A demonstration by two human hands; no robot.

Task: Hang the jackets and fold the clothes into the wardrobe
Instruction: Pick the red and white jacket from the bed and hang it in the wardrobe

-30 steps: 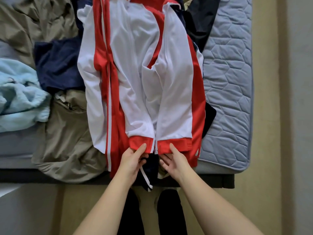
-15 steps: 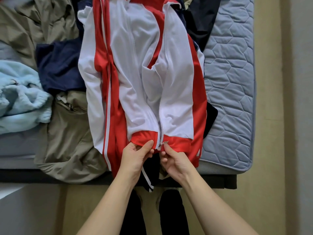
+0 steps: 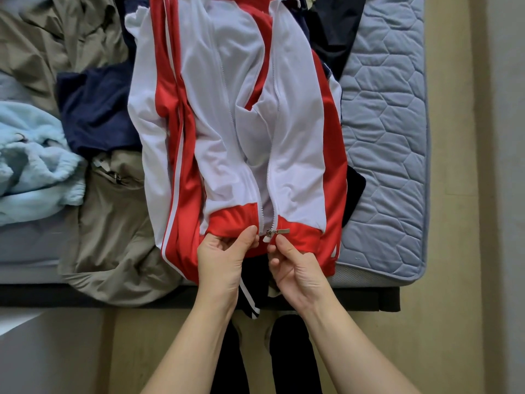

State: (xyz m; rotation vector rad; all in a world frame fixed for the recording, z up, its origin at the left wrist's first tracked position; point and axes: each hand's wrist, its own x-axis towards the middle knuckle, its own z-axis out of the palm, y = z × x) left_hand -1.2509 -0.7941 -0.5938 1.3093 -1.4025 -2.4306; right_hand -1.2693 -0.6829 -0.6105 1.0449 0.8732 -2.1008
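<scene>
I see the red-and-white jacket [image 3: 235, 132] lying on the mattress [image 3: 383, 137], hem at its near edge, zip open | left hand [image 3: 224, 257] pinches the red hem left of the zip | right hand [image 3: 295, 265] pinches the hem just under the metal slider [image 3: 277, 231]

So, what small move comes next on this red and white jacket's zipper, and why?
Probably the left hand should feed its zipper end into the silver metal slider by the right hand; the red and white jacket's two zipper sides lie apart.
</scene>
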